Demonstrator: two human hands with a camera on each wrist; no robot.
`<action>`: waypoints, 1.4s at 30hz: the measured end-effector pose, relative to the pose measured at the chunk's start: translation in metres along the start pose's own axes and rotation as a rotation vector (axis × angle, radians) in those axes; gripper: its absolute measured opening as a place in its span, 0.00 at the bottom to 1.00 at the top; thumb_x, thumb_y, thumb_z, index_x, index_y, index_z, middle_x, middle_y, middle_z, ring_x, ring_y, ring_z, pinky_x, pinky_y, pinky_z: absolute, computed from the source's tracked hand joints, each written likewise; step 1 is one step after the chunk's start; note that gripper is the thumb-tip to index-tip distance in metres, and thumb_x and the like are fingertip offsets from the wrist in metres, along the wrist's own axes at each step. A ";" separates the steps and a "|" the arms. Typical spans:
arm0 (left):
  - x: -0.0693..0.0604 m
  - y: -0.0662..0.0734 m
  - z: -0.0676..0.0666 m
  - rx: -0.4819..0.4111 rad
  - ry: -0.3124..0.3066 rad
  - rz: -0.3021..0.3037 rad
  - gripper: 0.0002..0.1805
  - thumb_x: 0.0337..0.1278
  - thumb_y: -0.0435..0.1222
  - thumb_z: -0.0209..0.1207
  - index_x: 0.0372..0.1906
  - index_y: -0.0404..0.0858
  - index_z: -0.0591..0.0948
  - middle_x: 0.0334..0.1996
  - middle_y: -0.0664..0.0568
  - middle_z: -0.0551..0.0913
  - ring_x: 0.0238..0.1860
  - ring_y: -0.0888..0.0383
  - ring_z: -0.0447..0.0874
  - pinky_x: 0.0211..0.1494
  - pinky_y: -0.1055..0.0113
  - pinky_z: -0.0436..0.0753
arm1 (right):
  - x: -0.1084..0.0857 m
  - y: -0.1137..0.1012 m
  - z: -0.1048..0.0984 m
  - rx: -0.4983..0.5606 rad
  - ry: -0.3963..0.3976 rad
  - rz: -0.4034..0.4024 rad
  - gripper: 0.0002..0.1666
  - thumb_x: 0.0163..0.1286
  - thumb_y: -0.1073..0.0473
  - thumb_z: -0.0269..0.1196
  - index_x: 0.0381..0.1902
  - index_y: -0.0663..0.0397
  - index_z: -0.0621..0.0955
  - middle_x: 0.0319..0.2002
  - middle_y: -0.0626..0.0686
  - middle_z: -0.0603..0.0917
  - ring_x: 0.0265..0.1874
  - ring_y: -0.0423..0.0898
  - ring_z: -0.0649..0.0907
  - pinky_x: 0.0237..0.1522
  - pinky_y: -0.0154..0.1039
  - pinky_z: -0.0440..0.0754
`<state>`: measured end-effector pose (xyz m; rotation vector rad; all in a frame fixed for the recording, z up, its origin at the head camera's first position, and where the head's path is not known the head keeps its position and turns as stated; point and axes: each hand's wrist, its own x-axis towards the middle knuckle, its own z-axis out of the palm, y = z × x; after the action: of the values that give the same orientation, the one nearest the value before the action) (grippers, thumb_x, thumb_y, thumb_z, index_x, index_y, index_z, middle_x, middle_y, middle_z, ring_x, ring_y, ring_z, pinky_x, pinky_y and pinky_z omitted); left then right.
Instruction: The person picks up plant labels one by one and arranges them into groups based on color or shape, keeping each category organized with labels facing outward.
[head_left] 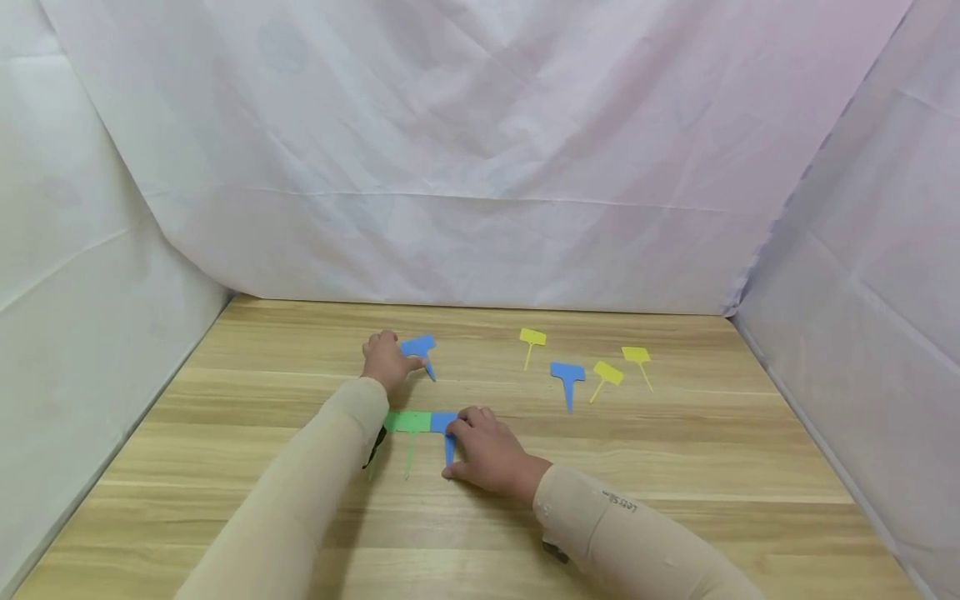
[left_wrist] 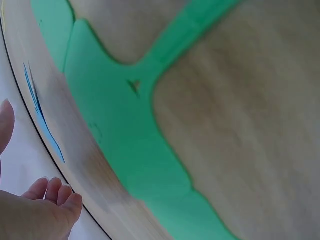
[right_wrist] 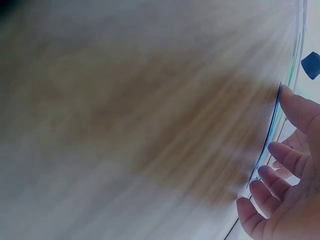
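Observation:
My left hand is at the far left beside a blue T-shaped plant label. In the left wrist view its fingers are apart from the thumb, with the label lying beyond them. Nearer the front, my right hand touches another blue plant label, fingertips by its head and thumb by its stem tip; this label lies flat. Green plant labels join it head to head on its left. My left sleeve partly hides that row; green heads fill the left wrist view.
A third blue plant label lies to the right on the wooden table. Around it are three thin-stemmed yellow labels, one at the back, one close by and one farther right. White cloth walls in the table.

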<state>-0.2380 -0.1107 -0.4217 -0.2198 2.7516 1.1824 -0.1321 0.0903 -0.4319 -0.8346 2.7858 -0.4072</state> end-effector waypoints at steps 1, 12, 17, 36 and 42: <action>0.001 0.000 0.001 0.005 0.000 -0.003 0.40 0.57 0.42 0.66 0.66 0.24 0.61 0.65 0.30 0.59 0.66 0.36 0.52 0.66 0.48 0.65 | 0.000 0.000 0.000 0.000 -0.002 0.001 0.32 0.61 0.40 0.67 0.57 0.50 0.76 0.58 0.53 0.72 0.53 0.48 0.70 0.51 0.44 0.74; 0.009 -0.002 0.008 0.033 0.003 -0.041 0.45 0.52 0.43 0.69 0.67 0.24 0.61 0.64 0.30 0.60 0.65 0.37 0.54 0.66 0.48 0.66 | 0.001 -0.001 -0.003 -0.002 -0.016 0.006 0.32 0.60 0.40 0.68 0.57 0.50 0.76 0.58 0.53 0.72 0.52 0.47 0.70 0.50 0.42 0.74; 0.010 0.000 0.010 0.066 0.007 -0.052 0.46 0.49 0.44 0.71 0.66 0.24 0.62 0.63 0.31 0.60 0.63 0.39 0.55 0.65 0.49 0.66 | 0.002 -0.001 -0.004 -0.007 -0.013 -0.006 0.32 0.59 0.40 0.68 0.56 0.50 0.76 0.57 0.53 0.72 0.51 0.48 0.70 0.49 0.42 0.74; 0.010 0.007 0.015 0.141 0.027 -0.066 0.40 0.47 0.45 0.72 0.59 0.26 0.67 0.58 0.35 0.63 0.55 0.43 0.56 0.58 0.53 0.68 | 0.002 -0.002 -0.003 -0.005 -0.014 0.004 0.32 0.58 0.40 0.69 0.55 0.49 0.76 0.57 0.53 0.72 0.52 0.48 0.70 0.49 0.43 0.75; 0.012 0.008 0.015 0.161 0.027 -0.067 0.38 0.47 0.45 0.72 0.56 0.26 0.69 0.55 0.35 0.64 0.52 0.44 0.56 0.54 0.55 0.66 | 0.002 -0.001 -0.003 -0.007 -0.015 0.001 0.32 0.59 0.40 0.69 0.55 0.49 0.76 0.57 0.52 0.71 0.52 0.48 0.70 0.49 0.43 0.75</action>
<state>-0.2507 -0.0952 -0.4289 -0.3087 2.8208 0.9426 -0.1341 0.0887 -0.4289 -0.8345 2.7755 -0.3898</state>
